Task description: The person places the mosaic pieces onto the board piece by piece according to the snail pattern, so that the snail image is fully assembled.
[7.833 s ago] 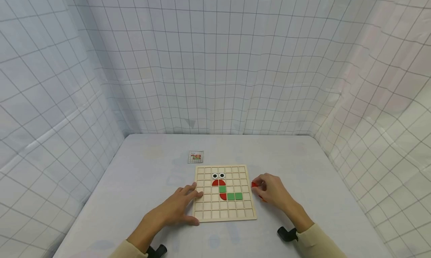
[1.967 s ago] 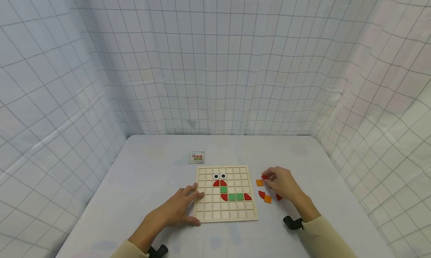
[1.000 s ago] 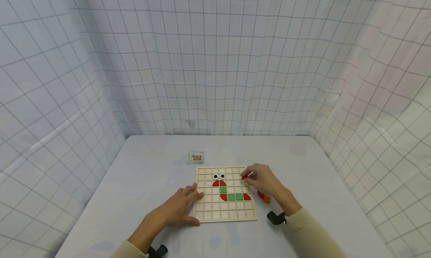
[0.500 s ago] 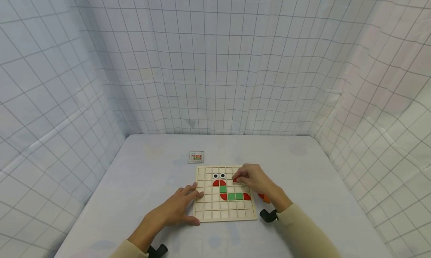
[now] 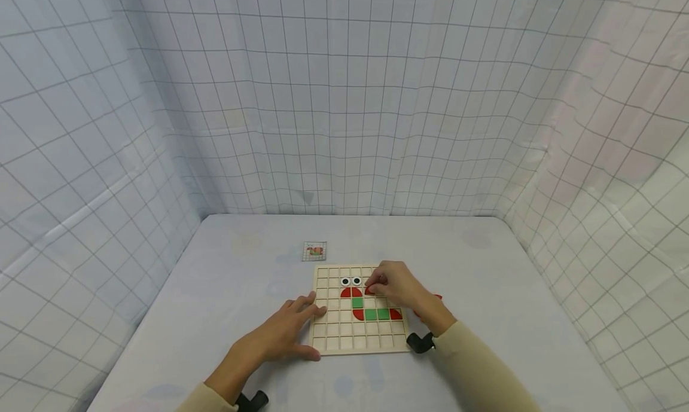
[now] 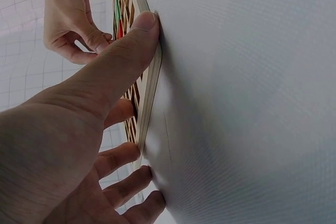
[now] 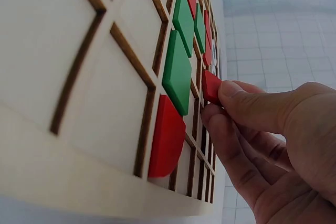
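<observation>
In the head view, a pale wooden grid board (image 5: pixel 332 343) lies flat on the white-covered table (image 5: pixel 242 268) in front of the person. Taking the board's far edge as twelve, the left hand (image 5: pixel 280 331) rests at eight to nine o'clock, fingers spread apart, its thumb on the wooden rim. The right hand (image 5: pixel 397 283) has thumb and fingers clamped together on a red quarter-round tile (image 7: pixel 211 86), about one o'clock of the board's middle (whether the tile touches the board, I can't tell from here). Already lying in the cells are two white eye tiles (image 5: pixel 345 281) with black pupils, around eleven to twelve, three green square tiles (image 5: pixel 371 314) and four red quarter-round pieces (image 5: pixel 395 314). Outside the rim, a small printed picture card (image 5: pixel 314 251) lies at eleven; more red shows at three, mostly hidden by the right wrist.
</observation>
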A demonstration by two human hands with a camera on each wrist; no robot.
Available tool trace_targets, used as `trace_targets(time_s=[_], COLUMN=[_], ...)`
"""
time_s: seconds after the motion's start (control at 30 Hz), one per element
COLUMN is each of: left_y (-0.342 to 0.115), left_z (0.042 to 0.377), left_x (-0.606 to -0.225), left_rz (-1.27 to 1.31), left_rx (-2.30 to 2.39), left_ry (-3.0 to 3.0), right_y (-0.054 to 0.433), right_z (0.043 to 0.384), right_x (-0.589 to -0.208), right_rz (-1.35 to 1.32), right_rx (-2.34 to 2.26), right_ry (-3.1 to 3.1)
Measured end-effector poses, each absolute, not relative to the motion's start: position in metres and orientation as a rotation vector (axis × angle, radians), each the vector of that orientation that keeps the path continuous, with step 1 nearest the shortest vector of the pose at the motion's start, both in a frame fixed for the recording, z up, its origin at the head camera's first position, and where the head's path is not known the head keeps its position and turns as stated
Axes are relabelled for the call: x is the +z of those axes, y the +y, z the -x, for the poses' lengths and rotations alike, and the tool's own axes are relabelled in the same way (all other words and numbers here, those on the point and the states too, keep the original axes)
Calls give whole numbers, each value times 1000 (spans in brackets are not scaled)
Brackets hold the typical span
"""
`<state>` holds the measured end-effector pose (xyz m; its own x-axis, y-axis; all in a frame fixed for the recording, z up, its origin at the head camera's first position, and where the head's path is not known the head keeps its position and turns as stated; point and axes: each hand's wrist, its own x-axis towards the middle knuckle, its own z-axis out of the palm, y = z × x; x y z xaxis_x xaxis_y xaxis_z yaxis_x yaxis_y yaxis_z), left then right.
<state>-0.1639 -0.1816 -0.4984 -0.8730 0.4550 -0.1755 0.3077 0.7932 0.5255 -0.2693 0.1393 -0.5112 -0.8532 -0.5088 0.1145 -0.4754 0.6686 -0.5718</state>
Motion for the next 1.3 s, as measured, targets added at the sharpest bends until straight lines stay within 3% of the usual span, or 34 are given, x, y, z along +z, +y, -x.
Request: trace_targets(time_s=[1.3], left_y=[-182], left_z=[164], left_x=[-500], left_rz=[-582], left_rx=[712], left_ry=[2688], right_y=[136], right_z=[270], right_x=[-516], right_rz=[827], right_rx=[-898], right_ry=[2823])
